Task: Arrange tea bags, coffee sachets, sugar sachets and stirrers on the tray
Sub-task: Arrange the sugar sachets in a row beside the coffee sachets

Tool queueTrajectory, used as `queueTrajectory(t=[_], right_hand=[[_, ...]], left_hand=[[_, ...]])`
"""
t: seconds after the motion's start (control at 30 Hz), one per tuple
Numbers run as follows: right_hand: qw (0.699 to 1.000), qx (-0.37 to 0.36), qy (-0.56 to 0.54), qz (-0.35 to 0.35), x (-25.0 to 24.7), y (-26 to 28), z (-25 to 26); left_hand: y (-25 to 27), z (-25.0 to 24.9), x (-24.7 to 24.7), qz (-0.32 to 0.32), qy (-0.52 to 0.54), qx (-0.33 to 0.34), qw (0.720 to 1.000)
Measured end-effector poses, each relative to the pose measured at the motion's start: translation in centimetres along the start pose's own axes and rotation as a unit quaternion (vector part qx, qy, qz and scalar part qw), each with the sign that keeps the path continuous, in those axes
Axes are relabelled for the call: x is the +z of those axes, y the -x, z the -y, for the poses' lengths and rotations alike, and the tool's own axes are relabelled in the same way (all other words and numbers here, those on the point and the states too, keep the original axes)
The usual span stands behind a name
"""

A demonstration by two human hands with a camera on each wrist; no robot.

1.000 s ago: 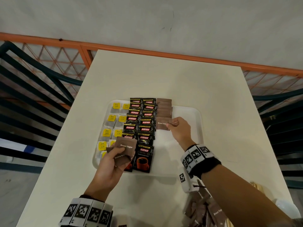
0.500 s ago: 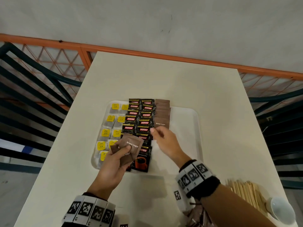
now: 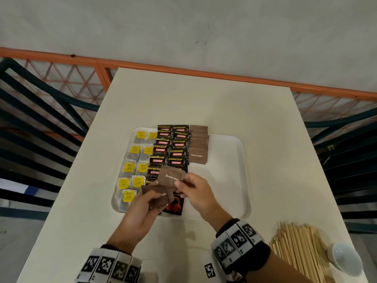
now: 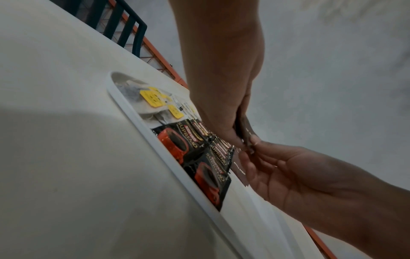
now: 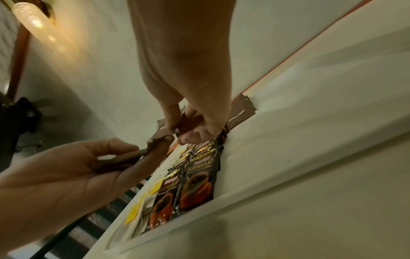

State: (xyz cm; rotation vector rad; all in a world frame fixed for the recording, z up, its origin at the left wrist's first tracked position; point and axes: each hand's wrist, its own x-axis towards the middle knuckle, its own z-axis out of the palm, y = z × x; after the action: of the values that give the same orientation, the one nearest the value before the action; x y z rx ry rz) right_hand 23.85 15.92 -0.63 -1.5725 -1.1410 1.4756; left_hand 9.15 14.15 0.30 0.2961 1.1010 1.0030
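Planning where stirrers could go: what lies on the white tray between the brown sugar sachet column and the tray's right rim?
Nothing: in the head view the white tray is bare from the brown sugar sachet column to its right rim.

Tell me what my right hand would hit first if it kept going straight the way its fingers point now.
Probably the left hand with its brown sugar sachets: the right hand points left at them, already pinching the top sachet. Depth is hard to judge.

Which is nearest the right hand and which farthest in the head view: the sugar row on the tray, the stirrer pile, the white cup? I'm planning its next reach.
From the right hand:
1. Sugar row, just beyond the hand on the tray.
2. Stirrer pile, on the table near the right forearm.
3. White cup, past the stirrers at the table's corner.
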Motion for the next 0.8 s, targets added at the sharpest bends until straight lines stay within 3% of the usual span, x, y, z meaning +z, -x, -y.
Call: queueTrajectory(t=[0.1,0.33,0.5,0.8], right_hand=[[0.998,0.013,-0.061,-0.025,-1.5,-0.9,0.4],[0.986,0.04,-0.017,-0.163,-5.9,-4.2,-0.4],[0.978,0.044,0.116,-0.17,-6.7,-5.4,-1.1],[0.964,0.011,0.167,-0.207,-6.2,-6.3,-1.5]], left_hand=[[0.0,-0.2,-0.2,0.013,-0.009,-0.011,1.0],[-0.2,-0.3,-0.6,0.008,-0.012,-0.008,1.0],[-0.5,0.0,-0.7,0.011,-0.009,-0.012,1.0],[-0.7,0.1,-0.8,0.007,-0.005,0.001,1.0]])
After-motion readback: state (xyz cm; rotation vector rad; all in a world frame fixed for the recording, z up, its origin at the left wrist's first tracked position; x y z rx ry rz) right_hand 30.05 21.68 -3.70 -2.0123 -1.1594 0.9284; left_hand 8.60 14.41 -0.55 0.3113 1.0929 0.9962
